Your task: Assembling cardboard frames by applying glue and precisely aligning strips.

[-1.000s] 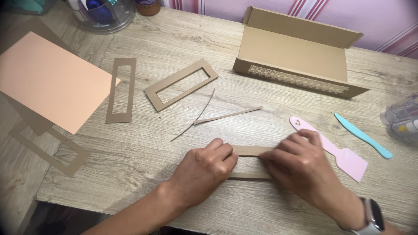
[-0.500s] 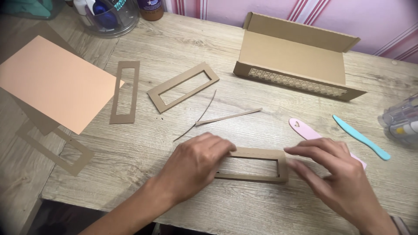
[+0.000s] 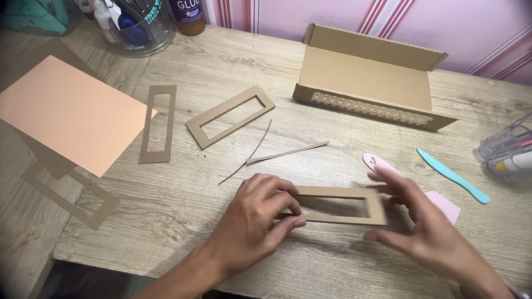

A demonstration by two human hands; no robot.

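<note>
The left hand [image 3: 252, 221] pinches the left end of a brown cardboard frame [image 3: 338, 205], thumb under and fingers over, lifting that end just off the wooden surface [image 3: 343, 138]. The right hand [image 3: 426, 227] is open, fingers spread, at the frame's right end; whether its fingertips touch the card or hover just clear is hard to tell from this angle. The frame lies near the front edge, between the two hands, with a pink tool [image 3: 438, 199] partly hidden behind the right hand.

The work looks to be at the handling stage: one cut frame is being raised and squared up between both hands. A sound next move would call for a light grip on both short ends, since the thin strips could bend.

Two more frames [image 3: 158, 124] [image 3: 230, 116] lie further back, with thin offcut strips [image 3: 285, 153] between them and the held one. A peach sheet [image 3: 69, 113] covers another frame [image 3: 77, 196] at the left. Behind stands an open, long brown box [image 3: 368, 77] with a pale lattice strip along its front wall. A brown bottle [image 3: 188, 11] with a white label sits at the back edge beside a clear jar [image 3: 133, 27] of tools. A teal tool [image 3: 451, 176] and a clear container [image 3: 507, 152] lie at the right.
</note>
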